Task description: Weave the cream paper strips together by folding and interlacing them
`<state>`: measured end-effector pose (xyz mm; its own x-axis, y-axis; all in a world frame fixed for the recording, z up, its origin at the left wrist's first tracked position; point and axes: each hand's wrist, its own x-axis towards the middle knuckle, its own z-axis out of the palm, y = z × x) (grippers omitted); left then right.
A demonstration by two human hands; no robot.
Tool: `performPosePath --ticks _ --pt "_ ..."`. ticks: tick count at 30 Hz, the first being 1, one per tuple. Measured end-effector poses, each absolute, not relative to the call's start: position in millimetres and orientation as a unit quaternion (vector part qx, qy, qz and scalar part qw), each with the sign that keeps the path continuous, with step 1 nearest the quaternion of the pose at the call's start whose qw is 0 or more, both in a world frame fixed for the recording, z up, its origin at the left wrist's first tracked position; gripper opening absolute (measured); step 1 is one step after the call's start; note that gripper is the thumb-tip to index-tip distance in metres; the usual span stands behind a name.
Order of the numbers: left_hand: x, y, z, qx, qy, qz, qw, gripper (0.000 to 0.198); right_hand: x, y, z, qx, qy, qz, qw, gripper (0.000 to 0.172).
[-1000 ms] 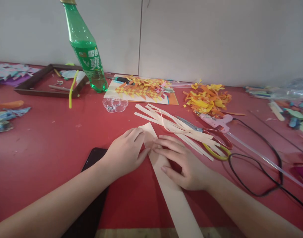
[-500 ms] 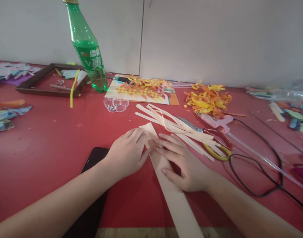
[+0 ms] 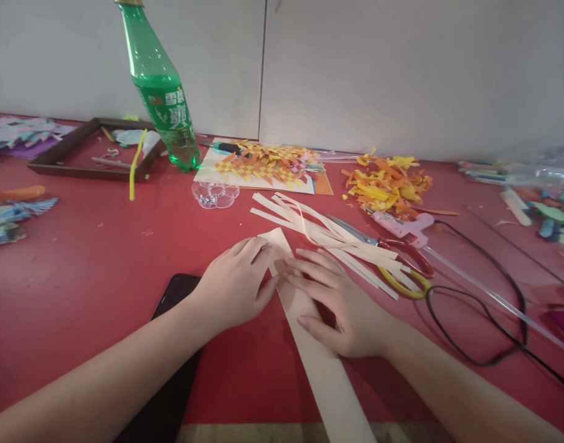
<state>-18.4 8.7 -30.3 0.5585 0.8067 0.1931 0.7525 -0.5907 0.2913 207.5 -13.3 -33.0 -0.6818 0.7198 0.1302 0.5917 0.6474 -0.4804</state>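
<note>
Paper strip (image 3: 330, 375): pale, at centre; runs from between the hands toward 5 o'clock.
Left hand (image 3: 238, 283): at the strip's far end, 8 o'clock side; fingers curled, thumb at paper edge. Cannot tell whether pinched on it.
Right hand (image 3: 339, 301): in from 4 o'clock, palm down, fingers spread apart on the strip, unclamped.
Near edge: red table (image 3: 245, 381) ends at 6 o'clock; strip extends past it in view.
Left side: black slab (image 3: 175, 295) beneath left forearm; red surface shows toward 10 o'clock.
Right side: narrow strips (image 3: 323, 235) and scissors (image 3: 361, 234) at 1 o'clock, near right hand; black cable (image 3: 523, 314) at 3.
</note>
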Motion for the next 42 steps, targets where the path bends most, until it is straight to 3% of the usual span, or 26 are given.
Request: performPosePath --ticks 30,38,42 --pt "-14.9 8.2 -34.1 0.889 0.430 0.152 0.046 0.026 205.5 -13.5 -33.3 -0.370 -0.900 0.178 0.145 0.058" --pt "-15.6 3.5 -35.7 0.872 0.445 0.204 -0.011 0.042 204.2 -12.9 -32.8 -0.372 -0.899 0.181 0.144 0.060" --pt "-17.0 5.2 -38.5 0.853 0.466 0.235 -0.005 0.041 204.3 -11.9 -33.5 -0.367 -0.899 0.185 0.152 0.062"
